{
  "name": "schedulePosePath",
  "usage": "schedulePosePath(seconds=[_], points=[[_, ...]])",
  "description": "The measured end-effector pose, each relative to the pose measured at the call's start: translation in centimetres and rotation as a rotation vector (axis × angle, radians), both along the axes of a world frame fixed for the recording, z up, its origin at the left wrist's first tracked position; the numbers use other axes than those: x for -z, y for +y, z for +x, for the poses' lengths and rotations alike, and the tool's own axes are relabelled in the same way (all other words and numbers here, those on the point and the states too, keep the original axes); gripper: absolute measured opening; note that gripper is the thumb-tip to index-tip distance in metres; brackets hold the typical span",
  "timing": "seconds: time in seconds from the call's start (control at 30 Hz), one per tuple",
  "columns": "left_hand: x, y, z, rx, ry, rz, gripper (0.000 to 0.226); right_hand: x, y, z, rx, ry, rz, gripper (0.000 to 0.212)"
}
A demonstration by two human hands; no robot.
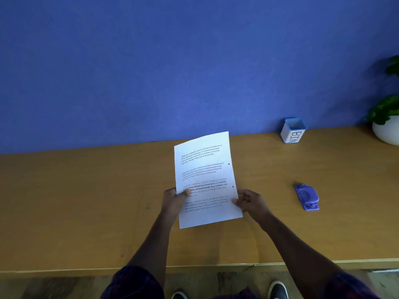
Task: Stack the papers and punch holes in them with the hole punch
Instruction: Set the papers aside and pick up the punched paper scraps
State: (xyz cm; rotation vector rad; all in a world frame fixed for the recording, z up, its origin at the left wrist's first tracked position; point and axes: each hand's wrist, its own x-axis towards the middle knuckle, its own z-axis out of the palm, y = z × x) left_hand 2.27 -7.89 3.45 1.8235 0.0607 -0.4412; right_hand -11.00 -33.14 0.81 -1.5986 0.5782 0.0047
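White printed papers are held up over the middle of the wooden table, tilted away from me. Two small dark holes show along their right edge. My left hand grips the left edge, with the thumb on the printed side. My right hand pinches the lower right edge. A purple hole punch lies on the table to the right of my right hand, apart from the papers.
A white cup with a blue rim, marked BIN, stands at the back right against the blue wall. A green plant in a white pot sits at the far right. The table's front edge runs near my feet.
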Motion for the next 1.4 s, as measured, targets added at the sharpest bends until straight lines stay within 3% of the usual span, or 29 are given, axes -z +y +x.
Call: schedulePosePath(seconds=[0.23, 0.37, 0.6, 0.7, 0.97, 1.03, 1.4], points=[[1.9, 1.8, -0.3, -0.046, 0.155, -0.087, 0.01, 2.0, 2.1, -0.6, -0.085, 0.203, -0.045, 0.026], [2.8, 3.7, -0.5, -0.002, 0.269, -0.1, 0.033, 2.7, 3.5, 0.0, -0.071, 0.212, -0.032, 0.019], [2.7, 6.3, 0.8, 0.038, 0.313, 0.02, 0.041, 3.1, 5.0, 3.2, -0.049, 0.197, -0.015, 0.024], [2.5, 6.9, 2.1, 0.025, 0.279, 0.021, 0.039, 2.7, 5.4, 5.1, -0.057, 0.19, -0.03, 0.023], [2.8, 7.7, 5.2, -0.065, 0.148, 0.062, 0.009, 2.1, 6.3, 10.3, -0.051, 0.187, -0.061, 0.014], [3.3, 7.9, 6.1, -0.086, 0.125, 0.117, 0.017, 2.0, 6.7, 11.4, -0.053, 0.183, -0.072, 0.014], [5.5, 8.7, 11.4, -0.229, 0.123, 0.215, 0.012, 1.9, 8.9, 16.8, -0.039, 0.198, -0.071, 0.008]])
